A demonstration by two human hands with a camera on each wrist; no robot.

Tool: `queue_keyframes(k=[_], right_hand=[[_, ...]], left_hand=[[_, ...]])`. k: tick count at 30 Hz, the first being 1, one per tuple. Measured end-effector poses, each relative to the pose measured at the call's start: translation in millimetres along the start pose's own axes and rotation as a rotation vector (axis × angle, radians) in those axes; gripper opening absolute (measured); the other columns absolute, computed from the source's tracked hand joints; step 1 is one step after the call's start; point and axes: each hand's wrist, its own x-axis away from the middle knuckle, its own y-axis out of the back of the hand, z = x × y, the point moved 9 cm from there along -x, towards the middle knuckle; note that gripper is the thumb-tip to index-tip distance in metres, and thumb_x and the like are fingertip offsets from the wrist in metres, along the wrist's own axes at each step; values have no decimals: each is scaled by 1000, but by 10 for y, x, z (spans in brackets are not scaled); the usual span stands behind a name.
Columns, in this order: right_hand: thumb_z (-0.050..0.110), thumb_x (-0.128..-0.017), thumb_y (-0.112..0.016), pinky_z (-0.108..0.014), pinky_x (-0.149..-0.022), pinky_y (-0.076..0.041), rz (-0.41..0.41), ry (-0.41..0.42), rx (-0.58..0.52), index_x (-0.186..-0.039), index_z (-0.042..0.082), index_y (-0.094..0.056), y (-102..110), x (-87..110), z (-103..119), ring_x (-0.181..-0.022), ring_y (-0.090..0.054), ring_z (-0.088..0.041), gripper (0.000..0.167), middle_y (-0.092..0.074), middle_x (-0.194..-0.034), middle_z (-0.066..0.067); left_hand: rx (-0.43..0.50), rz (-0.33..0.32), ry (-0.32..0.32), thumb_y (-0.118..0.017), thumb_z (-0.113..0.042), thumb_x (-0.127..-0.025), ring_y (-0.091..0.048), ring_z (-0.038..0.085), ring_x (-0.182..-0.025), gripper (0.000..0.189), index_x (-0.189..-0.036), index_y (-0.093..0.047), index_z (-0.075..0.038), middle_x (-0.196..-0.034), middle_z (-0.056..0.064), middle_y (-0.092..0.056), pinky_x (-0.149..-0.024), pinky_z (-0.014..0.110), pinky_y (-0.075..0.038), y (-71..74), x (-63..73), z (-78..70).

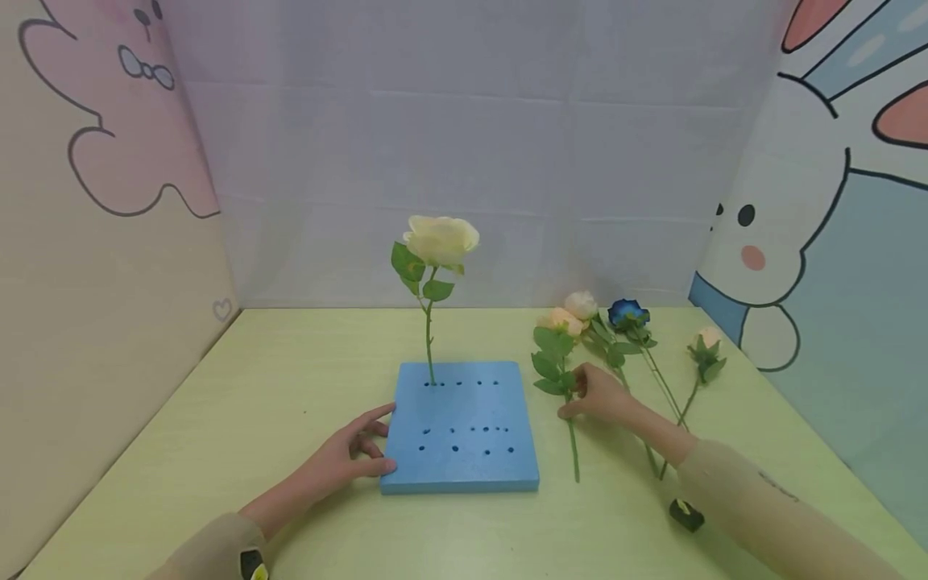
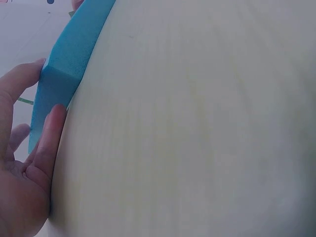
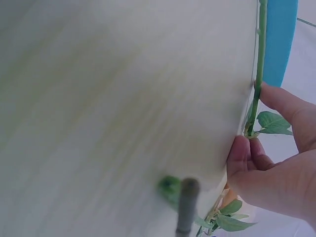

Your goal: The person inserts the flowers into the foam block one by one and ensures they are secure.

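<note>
My left hand (image 1: 339, 453) rests against the left side of a light blue board (image 1: 464, 409) with rows of small holes. Its thumb touches the front left corner, and its fingers lie along the board's edge in the left wrist view. A cream-white artificial rose (image 1: 441, 240) stands upright in a hole of the back row. To the right of the board, my right hand (image 1: 603, 395) has thumb and fingers round the leafy stem of a peach artificial rose (image 1: 562, 322) on the table. That green stem (image 3: 261, 49) passes by the thumb tip in the right wrist view.
Beyond the right hand lie a pale pink flower (image 1: 582, 304), a blue rose (image 1: 628, 313) and a small peach rosebud (image 1: 708, 338), their stems crossing near the forearm. The pale table (image 1: 319, 354) ends at a white backdrop (image 1: 464, 153) with printed side panels.
</note>
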Motion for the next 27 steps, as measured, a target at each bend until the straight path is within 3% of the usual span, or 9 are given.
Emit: queue_keyframes(k=[7,14,24,27], right_hand=[[18,-73,-86,-37,-79,-53,9,-25,-100,-117,-10,-49,12,15,0,-94,-62,-27,64,-63,-108,-23],[16,-80,-81,-39,-88,-55,58,-71,-208,-135,-17,-41,-33,30,-34,-108,-63,-36,75,-60,-125,-31],[14,-87,-74,-31,-78,-58,142,-92,-372,-142,-18,-35,-108,39,-69,-89,-72,-16,74,-67,-120,-28],[10,-89,-71,-30,-79,-59,207,-93,-489,-145,-17,-30,-154,49,-66,-91,-72,-15,75,-66,-123,-28]], left_hand=[[-8,3,-1,-78,-30,-85,-62,14,-93,83,-154,-34,-20,-131,12,-57,-89,31,-43,-6,-2,-11],[-16,5,-12,-78,-30,-85,-62,13,-92,83,-154,-34,-19,-130,13,-57,-90,32,-43,-5,-3,-21],[-6,6,-5,-78,-30,-85,-62,13,-92,83,-154,-34,-20,-131,12,-56,-91,35,-42,-3,-9,-12],[-3,7,-3,-78,-30,-85,-62,13,-92,83,-154,-34,-20,-130,12,-56,-91,34,-42,-4,-9,-6]])
